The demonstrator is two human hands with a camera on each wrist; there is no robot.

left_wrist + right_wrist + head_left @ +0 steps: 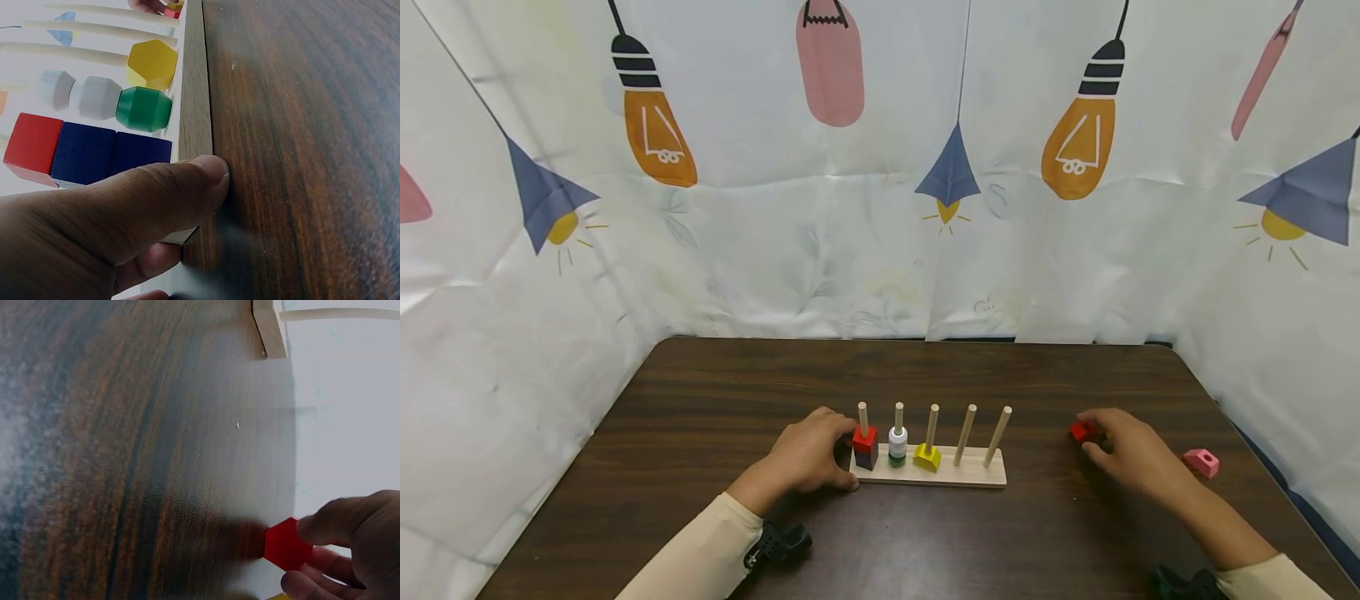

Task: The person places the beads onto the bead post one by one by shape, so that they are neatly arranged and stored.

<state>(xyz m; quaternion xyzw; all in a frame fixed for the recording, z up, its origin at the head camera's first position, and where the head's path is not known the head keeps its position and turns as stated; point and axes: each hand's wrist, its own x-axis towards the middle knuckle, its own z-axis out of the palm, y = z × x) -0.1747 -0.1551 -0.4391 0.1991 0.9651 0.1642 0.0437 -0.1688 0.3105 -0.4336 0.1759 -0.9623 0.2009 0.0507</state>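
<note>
Behind the dark desk (925, 542), printed white curtain (850, 258). Grips the board (951, 476) by its left end with the left hand (808, 450), thumb on the near edge. Pinches a red bead (284, 547) at the desk's right side with the right hand (1131, 454), fingers only bead-wide apart. Near that hand, a pink bead (1201, 462); on the board's three left pegs (932, 425), other beads (897, 442).

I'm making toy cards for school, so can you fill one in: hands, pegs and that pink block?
Left hand: grips the peg board at its left end
Right hand: pinches a red block
First peg, from left: red cube above two blue blocks
Second peg: two white beads above a green bead
Third peg: yellow block
Fourth peg, fifth peg: bare
Pink block: on the table, near the right wrist
</note>
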